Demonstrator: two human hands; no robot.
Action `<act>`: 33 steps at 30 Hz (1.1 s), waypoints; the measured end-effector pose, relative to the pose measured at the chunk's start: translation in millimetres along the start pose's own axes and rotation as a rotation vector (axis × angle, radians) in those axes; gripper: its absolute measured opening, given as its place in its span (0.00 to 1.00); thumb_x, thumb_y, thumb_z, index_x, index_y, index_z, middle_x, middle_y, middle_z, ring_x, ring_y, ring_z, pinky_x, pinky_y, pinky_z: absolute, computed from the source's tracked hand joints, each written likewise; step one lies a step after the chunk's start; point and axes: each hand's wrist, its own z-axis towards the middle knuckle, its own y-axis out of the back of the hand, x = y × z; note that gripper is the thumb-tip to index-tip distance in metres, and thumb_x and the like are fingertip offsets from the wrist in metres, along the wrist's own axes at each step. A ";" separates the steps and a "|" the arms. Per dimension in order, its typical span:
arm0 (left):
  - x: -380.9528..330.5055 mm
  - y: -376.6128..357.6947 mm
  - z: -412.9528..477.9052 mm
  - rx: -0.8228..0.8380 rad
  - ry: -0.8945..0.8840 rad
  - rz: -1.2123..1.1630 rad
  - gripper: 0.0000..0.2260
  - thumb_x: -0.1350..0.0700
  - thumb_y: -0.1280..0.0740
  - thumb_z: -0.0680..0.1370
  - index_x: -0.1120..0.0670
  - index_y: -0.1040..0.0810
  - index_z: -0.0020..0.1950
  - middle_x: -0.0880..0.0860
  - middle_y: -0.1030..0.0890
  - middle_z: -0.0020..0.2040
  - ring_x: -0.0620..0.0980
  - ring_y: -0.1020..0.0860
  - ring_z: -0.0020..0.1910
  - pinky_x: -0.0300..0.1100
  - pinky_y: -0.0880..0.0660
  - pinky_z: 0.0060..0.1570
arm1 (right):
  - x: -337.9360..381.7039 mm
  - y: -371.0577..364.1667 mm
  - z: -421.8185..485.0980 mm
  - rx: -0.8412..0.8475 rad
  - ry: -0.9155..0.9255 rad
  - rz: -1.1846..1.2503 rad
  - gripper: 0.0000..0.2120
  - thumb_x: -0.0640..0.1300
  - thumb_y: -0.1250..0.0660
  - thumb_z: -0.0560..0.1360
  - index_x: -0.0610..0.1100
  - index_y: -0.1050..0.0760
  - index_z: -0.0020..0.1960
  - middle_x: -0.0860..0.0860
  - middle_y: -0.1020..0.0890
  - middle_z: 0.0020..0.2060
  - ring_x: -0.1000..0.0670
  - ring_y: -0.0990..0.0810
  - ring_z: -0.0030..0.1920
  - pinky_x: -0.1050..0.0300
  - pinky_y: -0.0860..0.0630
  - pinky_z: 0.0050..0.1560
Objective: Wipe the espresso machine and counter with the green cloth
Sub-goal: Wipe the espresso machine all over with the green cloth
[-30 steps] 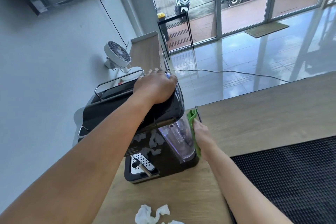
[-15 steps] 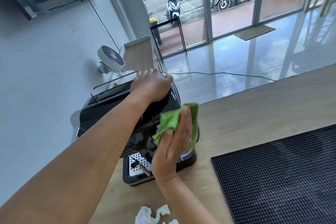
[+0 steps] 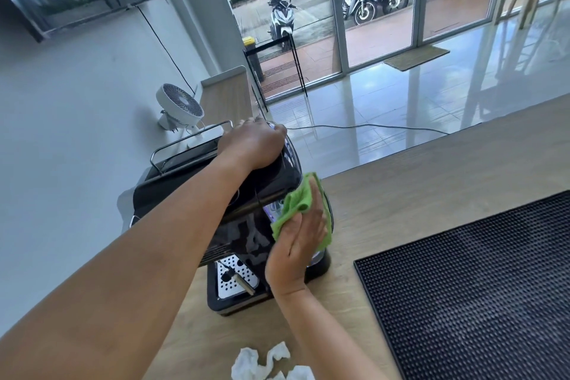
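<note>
A black espresso machine stands on the wooden counter, with its perforated drip tray facing me. My left hand lies on the machine's top, fingers curled over the far edge. My right hand presses the green cloth flat against the clear water tank on the machine's right side, fingers pointing up. The cloth bunches beside my thumb and hides most of the tank.
A black rubber bar mat covers the counter to the right. Crumpled white tissue lies at the near edge. A small white fan stands behind the machine by the wall. A cable runs across the tiled floor beyond the counter.
My right hand brought the cloth from the tank's far right edge round onto its near face and now lies flat on it. My left hand stayed on the machine's top.
</note>
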 end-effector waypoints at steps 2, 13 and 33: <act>-0.9 0.4 -0.4 -0.006 -0.003 -0.001 0.29 0.42 0.54 0.79 0.55 0.42 0.76 0.55 0.40 0.77 0.53 0.41 0.76 0.50 0.43 0.72 | -47.6 16.0 -20.0 0.021 -0.150 -0.085 0.22 0.48 0.55 0.81 0.49 0.41 0.74 0.55 0.35 0.73 0.43 0.33 0.73 0.65 0.47 0.73; -3.0 0.5 1.0 -0.022 -0.012 0.005 0.28 0.43 0.54 0.79 0.56 0.37 0.74 0.56 0.36 0.75 0.55 0.37 0.74 0.51 0.40 0.70 | 1.4 11.4 3.0 0.065 0.008 0.105 0.23 0.48 0.50 0.82 0.44 0.36 0.75 0.50 0.31 0.73 0.50 0.36 0.74 0.52 0.41 0.74; -2.7 1.0 -5.6 -0.009 -0.014 0.020 0.29 0.43 0.54 0.79 0.56 0.42 0.76 0.56 0.40 0.77 0.53 0.40 0.76 0.51 0.43 0.71 | -44.5 28.9 39.6 0.229 -0.846 0.203 0.45 0.78 0.51 0.69 0.50 0.35 0.74 0.52 0.29 0.71 0.49 0.32 0.72 0.45 0.38 0.74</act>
